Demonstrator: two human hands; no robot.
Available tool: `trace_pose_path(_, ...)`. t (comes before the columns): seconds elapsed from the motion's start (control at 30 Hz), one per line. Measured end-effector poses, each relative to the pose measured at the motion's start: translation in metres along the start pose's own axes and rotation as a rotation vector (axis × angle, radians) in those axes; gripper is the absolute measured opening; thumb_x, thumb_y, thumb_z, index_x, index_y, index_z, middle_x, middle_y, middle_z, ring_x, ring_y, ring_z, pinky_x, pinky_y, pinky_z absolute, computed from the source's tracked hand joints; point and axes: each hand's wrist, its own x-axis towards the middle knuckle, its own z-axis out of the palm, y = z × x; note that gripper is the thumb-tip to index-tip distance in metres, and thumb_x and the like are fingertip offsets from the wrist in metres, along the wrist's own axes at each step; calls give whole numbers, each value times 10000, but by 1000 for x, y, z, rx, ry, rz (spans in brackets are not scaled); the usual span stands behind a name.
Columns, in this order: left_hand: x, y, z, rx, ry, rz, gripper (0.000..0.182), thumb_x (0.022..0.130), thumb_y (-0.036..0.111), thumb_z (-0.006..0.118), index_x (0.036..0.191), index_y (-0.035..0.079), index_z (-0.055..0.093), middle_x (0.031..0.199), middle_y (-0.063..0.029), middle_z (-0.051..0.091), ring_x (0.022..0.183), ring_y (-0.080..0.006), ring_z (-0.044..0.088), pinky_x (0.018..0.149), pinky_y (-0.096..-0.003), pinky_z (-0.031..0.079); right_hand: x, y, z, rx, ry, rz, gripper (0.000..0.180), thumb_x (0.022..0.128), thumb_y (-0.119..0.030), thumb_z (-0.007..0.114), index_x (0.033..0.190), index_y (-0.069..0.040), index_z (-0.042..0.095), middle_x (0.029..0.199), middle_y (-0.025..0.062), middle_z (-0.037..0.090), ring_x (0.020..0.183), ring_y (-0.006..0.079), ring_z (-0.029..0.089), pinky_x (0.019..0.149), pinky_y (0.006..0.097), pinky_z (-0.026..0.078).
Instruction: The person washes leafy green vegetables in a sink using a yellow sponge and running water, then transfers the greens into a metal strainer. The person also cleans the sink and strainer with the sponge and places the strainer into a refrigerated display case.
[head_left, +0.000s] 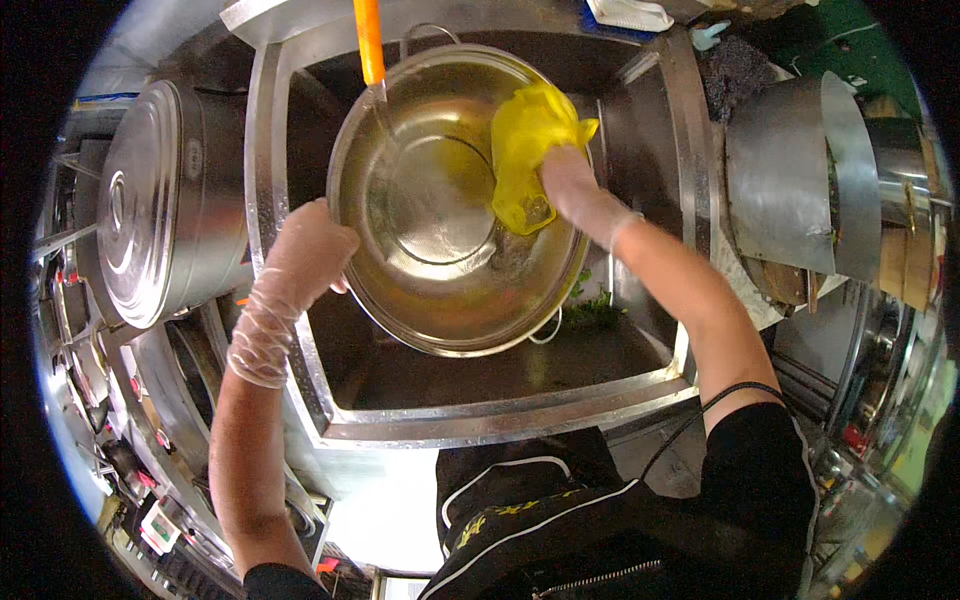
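Note:
A large stainless steel basin (420, 300) rests tilted inside a sink (352, 386). My left hand (315, 244), in a clear disposable glove, grips the basin's left rim. In the basin's right part, my gloved right hand (574, 180) holds a thin yellow cloth or bag (532, 124) against the inner wall. An orange hose end (368, 45) hangs over the far rim, and a clear stream of water runs from it into the basin. Wire handles (553, 328) stick out from the basin's near and far sides.
Green leafy scraps (596, 311) lie on the sink floor. A big lidded metal pot (142, 202) stands left of the sink. To the right is a curved sheet-metal piece (784, 180). A white brush or scrubber (630, 13) lies on the far ledge.

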Motion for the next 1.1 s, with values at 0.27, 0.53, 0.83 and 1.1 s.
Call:
trace_pose_path(0.27,4,3,-4,61,8,3,235,770,63,484,881,-124,573,683,-220,611,528,-286,631,456,-341,523,51,2,27,678,484,10,230,903,-190,411,1023,-101,587,994,67,623,846,225,604,701,346,495)
trace_pose_path(0.53,-2,3,-1,63,4,-5,241,772,74,489,905,-109,573,685,-195,611,564,-279,635,492,-348,537,0,1,-4,279,15,-39,242,829,-122,496,1020,-59,631,992,116,646,929,261,617,741,389,496)
trace_pose_path(0.83,6,-11,2,265,107,146,228,742,77,498,888,-78,581,733,-254,609,650,-336,642,585,-376,542,-7,-33,48,1059,308,33,212,915,-100,371,927,8,552,821,111,583,671,171,534,630,270,494)
trace_pose_path(1.1,6,-7,7,-13,74,-21,245,733,78,508,893,-102,552,718,-223,612,571,-307,629,473,-336,521,-7,-51,12,847,-162,-105,287,860,-268,482,931,-61,667,897,163,653,825,314,628,759,414,481)
